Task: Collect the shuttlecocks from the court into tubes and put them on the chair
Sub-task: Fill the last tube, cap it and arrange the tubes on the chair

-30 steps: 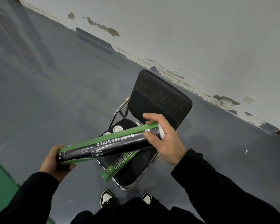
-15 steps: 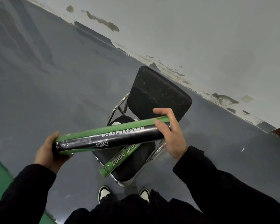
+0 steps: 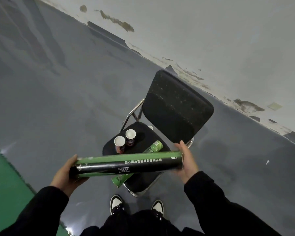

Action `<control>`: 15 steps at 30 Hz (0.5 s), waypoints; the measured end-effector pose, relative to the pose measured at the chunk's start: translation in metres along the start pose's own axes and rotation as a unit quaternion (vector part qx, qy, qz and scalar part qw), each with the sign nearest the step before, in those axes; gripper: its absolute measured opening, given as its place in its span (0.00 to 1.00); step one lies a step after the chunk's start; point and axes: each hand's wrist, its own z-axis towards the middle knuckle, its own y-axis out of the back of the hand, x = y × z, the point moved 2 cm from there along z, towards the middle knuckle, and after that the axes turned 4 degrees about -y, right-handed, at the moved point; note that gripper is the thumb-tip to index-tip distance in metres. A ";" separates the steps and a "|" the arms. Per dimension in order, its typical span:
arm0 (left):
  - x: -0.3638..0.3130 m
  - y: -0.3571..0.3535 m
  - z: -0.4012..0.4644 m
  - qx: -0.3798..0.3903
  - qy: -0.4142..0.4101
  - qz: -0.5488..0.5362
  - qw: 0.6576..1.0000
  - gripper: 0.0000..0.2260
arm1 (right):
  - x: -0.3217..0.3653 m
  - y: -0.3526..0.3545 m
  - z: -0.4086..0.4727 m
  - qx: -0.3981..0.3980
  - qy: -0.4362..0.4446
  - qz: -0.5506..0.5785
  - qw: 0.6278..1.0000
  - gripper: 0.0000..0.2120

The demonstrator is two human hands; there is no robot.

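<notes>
Shoes [image 3: 117,204] at the bottom edge, then the tube [image 3: 126,165] level above the chair [image 3: 177,106], carried between both my hands. My left hand [image 3: 65,174] wraps the near-left end; my right hand [image 3: 187,160] lies flat against the far end, fingers straight, capping it rather than gripping. That is the weak point: if the palm slides off, I judge the tube could tip and spill its load, though I cannot tell whether a lid is on. Below it a second tube [image 3: 152,148] lies slanted across the seat, its near end poking past the front edge, liable to roll off if knocked. Two cups [image 3: 119,143] stand beside it, crowding the landing spot. Farther right, one shuttlecock [image 3: 267,162] waits on the floor [image 3: 58,99], well apart.
</notes>
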 end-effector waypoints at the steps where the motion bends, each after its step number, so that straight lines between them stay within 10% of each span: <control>1: 0.006 -0.001 0.000 0.002 0.010 -0.003 1.000 0.09 | -0.007 0.005 0.006 -0.005 -0.015 -0.049 0.999 0.18; 9: 0.050 -0.027 0.025 -0.030 0.038 0.000 0.999 0.10 | -0.044 0.041 0.049 -0.111 -0.032 -0.033 0.993 0.14; 15: 0.103 -0.015 0.071 -0.141 0.096 -0.075 0.983 0.14 | -0.039 0.025 0.113 -0.137 0.023 -0.136 0.981 0.29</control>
